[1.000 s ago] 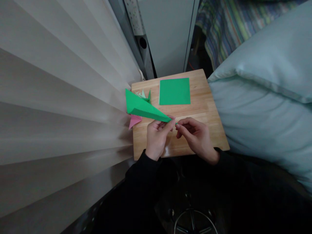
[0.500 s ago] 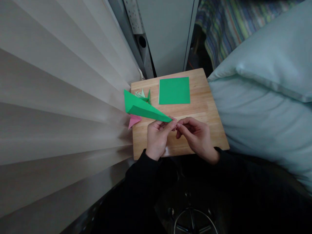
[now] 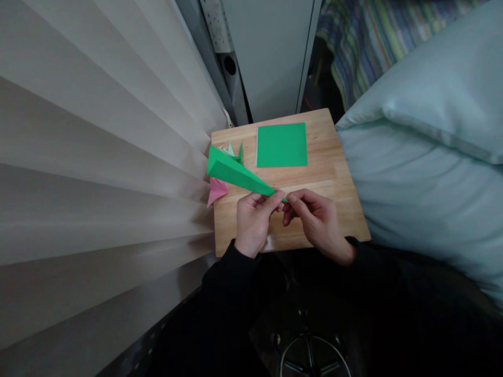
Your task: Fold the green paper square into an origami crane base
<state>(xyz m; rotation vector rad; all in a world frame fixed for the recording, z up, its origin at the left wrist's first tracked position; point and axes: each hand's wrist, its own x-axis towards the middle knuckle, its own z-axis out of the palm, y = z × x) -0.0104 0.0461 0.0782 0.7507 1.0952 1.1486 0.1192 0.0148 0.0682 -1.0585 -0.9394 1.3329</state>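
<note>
A green sheet of origami paper point(image 3: 236, 174), folded into a long narrow wedge, is held above the near part of the wooden table. My left hand point(image 3: 257, 217) pinches it close to its narrow tip, thumb on top. The pointed end sticks out to the right, where the thumb and fingertips of my right hand point(image 3: 312, 214) grip it. The wide end points to the far left and partly covers some folded paper pieces: a pale and green one point(image 3: 230, 152) and a pink one point(image 3: 218, 191).
A stack of square paper point(image 3: 282, 145) with green on top lies toward the far side of the wooden table point(image 3: 334, 178). Pleated curtain point(image 3: 118, 183) borders the left edge, pale bedding point(image 3: 416, 173) the right. A grey cabinet panel point(image 3: 273, 57) stands behind.
The folded green paper has shifted slightly to the right through my left fingers. Its tip now shows between both hands, with my right fingers on it.
</note>
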